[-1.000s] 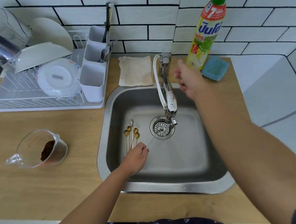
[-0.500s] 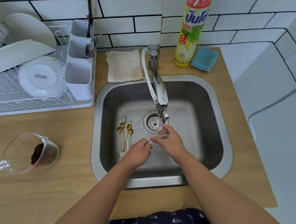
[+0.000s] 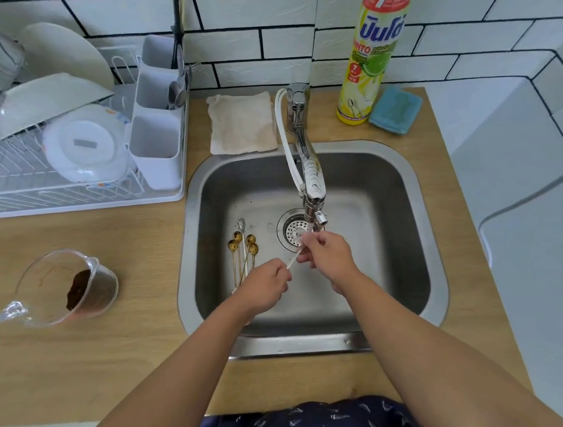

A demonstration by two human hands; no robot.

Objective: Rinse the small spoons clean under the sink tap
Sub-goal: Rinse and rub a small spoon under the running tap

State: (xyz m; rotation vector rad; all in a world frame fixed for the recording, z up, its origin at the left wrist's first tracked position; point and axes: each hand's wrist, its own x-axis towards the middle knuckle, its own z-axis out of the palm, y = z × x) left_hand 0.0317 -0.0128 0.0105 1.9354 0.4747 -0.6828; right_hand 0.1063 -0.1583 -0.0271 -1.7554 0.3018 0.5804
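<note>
Over the steel sink (image 3: 423,234), my left hand (image 3: 266,285) pinches the handle end of a small white spoon (image 3: 292,261). My right hand (image 3: 325,252) grips the spoon's bowl end directly under the tap (image 3: 311,183), where water runs down over the drain (image 3: 291,229). Several small gold spoons (image 3: 242,251) and one white one lie side by side on the sink floor, left of the drain.
A dish rack (image 3: 64,186) with plates and a cutlery holder (image 3: 160,145) stands at the back left. A glass jug (image 3: 63,286) with brown residue sits on the wooden counter. Behind the sink lie a cloth (image 3: 242,124), a dish soap bottle (image 3: 377,42) and a blue sponge (image 3: 395,109).
My right hand came down from the tap handle to the spoon held by my left hand. Both hands now hold it under the running water.
</note>
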